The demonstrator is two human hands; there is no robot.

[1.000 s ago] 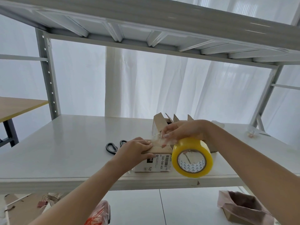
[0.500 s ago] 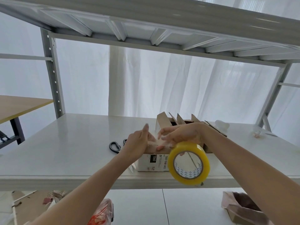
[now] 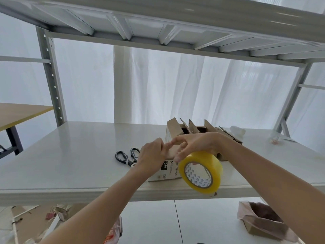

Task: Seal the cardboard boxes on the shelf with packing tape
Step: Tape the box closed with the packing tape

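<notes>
Tape roll is nearest. It hangs off the right hand in front of the small box, at its right end, past the front edge of the shelf. One finger is hooked through the core and the others lie straight across the box top. Roll is on edge, core axis toward the camera, tilted slightly left.

Left hand is curled over the box's left top edge, fingertips meeting the right's. Can't tell if it pinches a tape end.

Small box sits at the shelf front, long axis left-right along the edge, label side out, print turned sideways. Flaps look shut. Tape is clear, so can't confirm a strip.

Scissors lie just left, untouched. Open boxes behind have flaps up, unsealed.

Judgement: first box in progress, rest to do.
</notes>
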